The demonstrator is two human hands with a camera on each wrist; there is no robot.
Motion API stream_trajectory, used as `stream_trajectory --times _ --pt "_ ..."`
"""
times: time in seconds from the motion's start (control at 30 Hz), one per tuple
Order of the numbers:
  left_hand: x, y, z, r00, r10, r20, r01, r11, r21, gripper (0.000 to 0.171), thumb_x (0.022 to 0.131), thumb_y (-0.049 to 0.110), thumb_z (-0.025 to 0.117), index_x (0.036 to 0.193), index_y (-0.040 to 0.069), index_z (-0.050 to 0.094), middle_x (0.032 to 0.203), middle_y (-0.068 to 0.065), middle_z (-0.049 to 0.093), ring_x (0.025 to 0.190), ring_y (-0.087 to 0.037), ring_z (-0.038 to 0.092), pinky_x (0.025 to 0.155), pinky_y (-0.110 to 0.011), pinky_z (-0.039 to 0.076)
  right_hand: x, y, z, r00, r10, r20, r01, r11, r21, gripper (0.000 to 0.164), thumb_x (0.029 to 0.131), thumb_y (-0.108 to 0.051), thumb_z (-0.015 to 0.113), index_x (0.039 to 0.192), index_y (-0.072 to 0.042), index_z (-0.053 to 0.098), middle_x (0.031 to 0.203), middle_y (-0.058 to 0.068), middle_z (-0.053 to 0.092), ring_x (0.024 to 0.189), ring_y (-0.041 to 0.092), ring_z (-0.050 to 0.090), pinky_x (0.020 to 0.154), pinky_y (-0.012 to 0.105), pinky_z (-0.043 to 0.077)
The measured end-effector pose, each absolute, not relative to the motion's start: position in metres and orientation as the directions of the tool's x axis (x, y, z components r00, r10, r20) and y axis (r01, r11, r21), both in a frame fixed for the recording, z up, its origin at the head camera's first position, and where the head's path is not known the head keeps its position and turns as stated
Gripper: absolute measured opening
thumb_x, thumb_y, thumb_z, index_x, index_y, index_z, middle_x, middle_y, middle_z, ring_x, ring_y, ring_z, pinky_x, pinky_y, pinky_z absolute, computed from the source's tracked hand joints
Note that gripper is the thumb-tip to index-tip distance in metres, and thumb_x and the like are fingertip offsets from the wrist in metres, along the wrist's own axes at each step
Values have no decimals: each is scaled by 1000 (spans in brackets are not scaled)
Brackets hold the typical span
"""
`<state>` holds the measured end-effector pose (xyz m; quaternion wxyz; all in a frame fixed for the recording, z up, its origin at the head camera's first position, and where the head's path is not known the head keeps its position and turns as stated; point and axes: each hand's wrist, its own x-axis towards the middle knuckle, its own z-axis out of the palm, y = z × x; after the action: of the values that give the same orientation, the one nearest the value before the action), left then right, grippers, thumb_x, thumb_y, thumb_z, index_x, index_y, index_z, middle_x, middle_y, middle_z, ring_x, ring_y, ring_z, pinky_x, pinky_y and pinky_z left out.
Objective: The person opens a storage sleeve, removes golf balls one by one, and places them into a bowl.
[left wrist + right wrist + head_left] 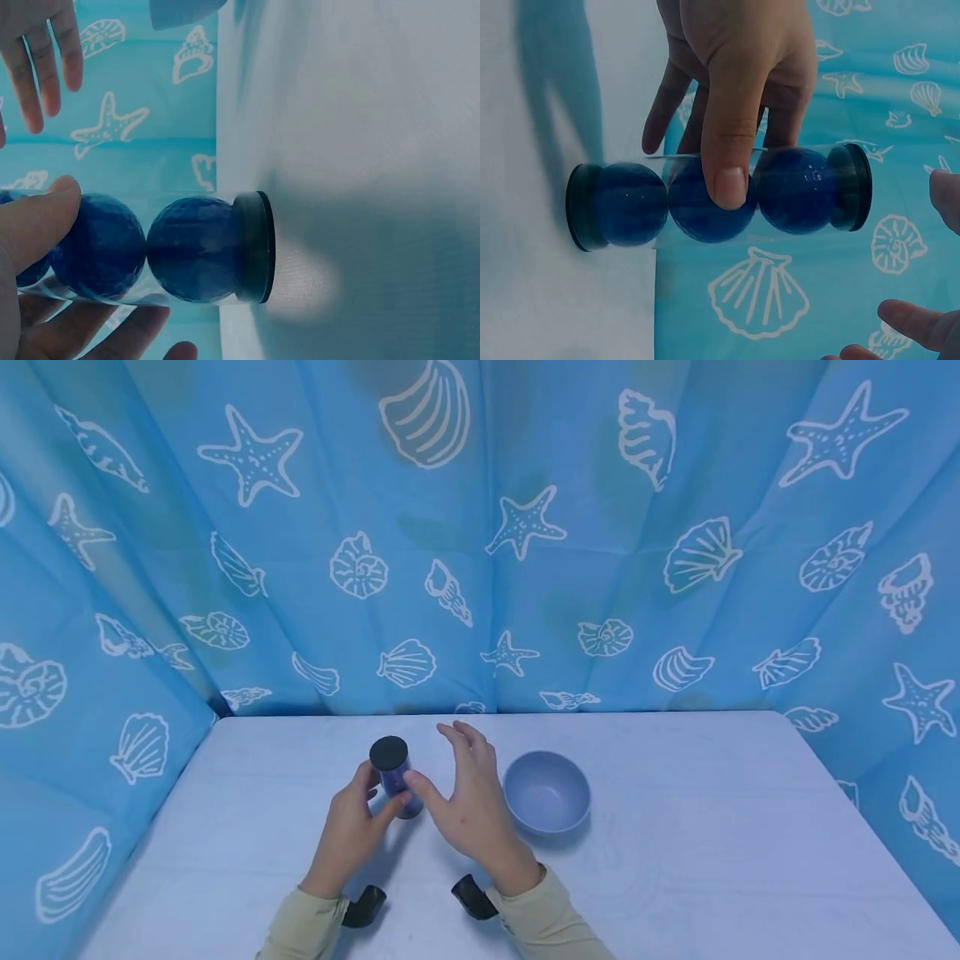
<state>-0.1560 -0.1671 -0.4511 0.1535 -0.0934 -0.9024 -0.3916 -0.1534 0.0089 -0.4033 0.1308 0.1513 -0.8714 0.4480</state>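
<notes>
My left hand (348, 835) holds a clear tube (393, 781) nearly upright, thumb on one side and fingers on the other. In the right wrist view, the tube has a black cap (853, 187) at each end and three dark blue balls (631, 204) lined up inside. The left thumb (730, 176) lies across the middle ball. Beside the tube, my right hand (476, 810) is raised with fingers extended and thumb spread. It holds nothing, and its fingertips look apart from the tube in the right wrist view.
A blue-purple bowl (547, 793) stands on the white-covered table (712, 827), just right of my right hand. Blue curtains (480, 527) with white shells and starfish hang behind the table and at its sides. Black wrist devices (365, 907) sit below both hands.
</notes>
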Motion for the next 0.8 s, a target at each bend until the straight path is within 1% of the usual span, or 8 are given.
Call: stream_trajectory --times 0.17,0.33,0.47,0.63,0.8 --pt "-155 -164 -450 -941 25 338 269 662 700 61 83 45 61 130 10 43 119 -13 60 107 -28 59 85 -45 50 -153 8 -403 -921 -145 360 -378 551 -744 70 85 -60 51 140 -19 37 145 8 27 132 22 27 99 51 36" --pt "-154 -163 -449 -942 14 335 265 643 719 57 84 41 63 127 9 44 114 -12 61 104 -26 60 84 -42 51 -153 8 -405 -917 -146 371 -389 534 -751 69 86 -58 52 140 -17 38 144 8 29 132 21 28 100 49 36" --pt "-152 -162 -447 -936 19 351 279 646 710 55 84 35 65 128 8 44 114 -12 61 104 -26 60 82 -42 52 -153 8 -405 -911 -149 384 -402 528 -748 68 86 -57 52 139 -17 38 143 7 30 131 20 29 100 48 36" --pt "-151 -160 -446 -925 18 379 289 681 673 58 84 30 67 131 7 43 117 -12 59 105 -26 59 80 -43 53 -153 8 -406 -901 -151 406 -420 532 -735 68 87 -57 51 139 -16 38 142 7 32 130 19 31 101 46 35" --pt "-150 -160 -444 -914 6 405 295 695 656 56 83 25 70 130 9 45 119 -11 58 106 -26 59 78 -42 53 -152 6 -407 -896 -156 416 -435 500 -749 68 86 -57 53 139 -18 38 139 4 35 121 16 39 94 38 42"
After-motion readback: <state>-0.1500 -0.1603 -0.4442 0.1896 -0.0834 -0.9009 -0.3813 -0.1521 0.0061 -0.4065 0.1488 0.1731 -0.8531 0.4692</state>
